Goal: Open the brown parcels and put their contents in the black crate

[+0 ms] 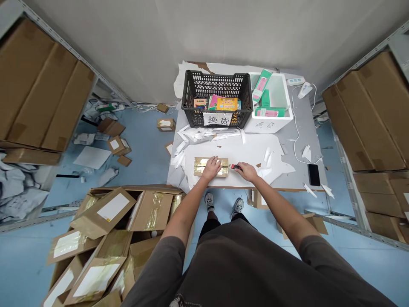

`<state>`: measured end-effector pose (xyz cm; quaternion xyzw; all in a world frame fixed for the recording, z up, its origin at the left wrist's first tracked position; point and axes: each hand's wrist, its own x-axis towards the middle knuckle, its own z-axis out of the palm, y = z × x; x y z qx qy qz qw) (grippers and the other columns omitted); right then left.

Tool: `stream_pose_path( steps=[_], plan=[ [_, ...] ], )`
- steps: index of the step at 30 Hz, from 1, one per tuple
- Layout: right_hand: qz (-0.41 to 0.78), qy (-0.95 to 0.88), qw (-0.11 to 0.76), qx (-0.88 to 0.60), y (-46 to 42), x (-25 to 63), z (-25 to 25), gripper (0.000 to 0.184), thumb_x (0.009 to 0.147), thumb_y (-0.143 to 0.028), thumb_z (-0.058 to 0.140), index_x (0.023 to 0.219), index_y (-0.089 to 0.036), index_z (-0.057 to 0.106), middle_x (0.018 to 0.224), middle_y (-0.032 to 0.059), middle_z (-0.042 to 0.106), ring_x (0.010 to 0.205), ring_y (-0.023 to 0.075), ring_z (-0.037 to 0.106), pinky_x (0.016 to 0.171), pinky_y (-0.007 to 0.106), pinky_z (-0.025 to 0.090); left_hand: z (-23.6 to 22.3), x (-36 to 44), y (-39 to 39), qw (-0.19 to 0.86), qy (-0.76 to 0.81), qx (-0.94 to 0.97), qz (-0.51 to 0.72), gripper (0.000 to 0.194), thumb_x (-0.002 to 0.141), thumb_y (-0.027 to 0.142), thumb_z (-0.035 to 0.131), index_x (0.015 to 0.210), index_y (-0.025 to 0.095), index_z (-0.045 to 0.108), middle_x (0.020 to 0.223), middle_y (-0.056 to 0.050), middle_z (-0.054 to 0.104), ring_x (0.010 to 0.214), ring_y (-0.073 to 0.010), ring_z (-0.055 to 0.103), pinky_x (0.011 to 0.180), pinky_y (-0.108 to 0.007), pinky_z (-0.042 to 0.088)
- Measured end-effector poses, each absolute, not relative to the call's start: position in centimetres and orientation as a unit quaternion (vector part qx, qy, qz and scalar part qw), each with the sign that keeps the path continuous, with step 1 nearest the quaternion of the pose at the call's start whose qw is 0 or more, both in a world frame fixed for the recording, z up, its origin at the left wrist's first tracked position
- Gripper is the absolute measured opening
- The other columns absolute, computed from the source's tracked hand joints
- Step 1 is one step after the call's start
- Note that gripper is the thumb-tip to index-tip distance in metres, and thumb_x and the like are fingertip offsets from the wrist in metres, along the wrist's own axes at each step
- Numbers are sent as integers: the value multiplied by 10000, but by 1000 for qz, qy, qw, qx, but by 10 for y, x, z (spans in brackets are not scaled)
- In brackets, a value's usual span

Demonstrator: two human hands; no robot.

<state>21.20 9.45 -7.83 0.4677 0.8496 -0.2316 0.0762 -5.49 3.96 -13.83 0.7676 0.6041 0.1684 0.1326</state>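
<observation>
The tape-wrapped cardboard parcel (220, 171) lies on a white sheet (238, 149) near the front edge of the grey table (308, 140). My left hand (211, 167) is spread on top, pressing down and gripping nothing. My right hand (246, 171) is closed tight around a red-handled utility knife (234, 166), its tip by the tape. If the parcel skidded on the slick sheet, the blade could slip and cut my left fingers.

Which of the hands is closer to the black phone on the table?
The right hand, holding a utility knife, is nearer; the black phone lies off to its right. The left hand is farther, resting on the taped cardboard parcel.
</observation>
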Motion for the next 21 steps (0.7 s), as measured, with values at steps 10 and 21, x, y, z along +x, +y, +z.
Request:
stream_pose_path(
  steps=[10,21],
  plan=[
    [-244,788,33,564,87,223,-70,340,1104,-496,456,1225,-221,616,1173,114,732,1050,246,643,849,296,439,-112,-56,38,160,631,752,108,385,1055,315,534,1404,192,639,1590,-183,555,1538,-314,447,1264,-575,405],
    [-326,415,-134,839,78,372,-146,481,1107,-532,239,1177,-170,548,851,111,752,784,260,714,773,332,506,-111,-42,20,94,709,686,131,357,1056,421,514,1336,295,695,1574,-69,602,1537,-359,433,1254,-625,337]
  ],
)
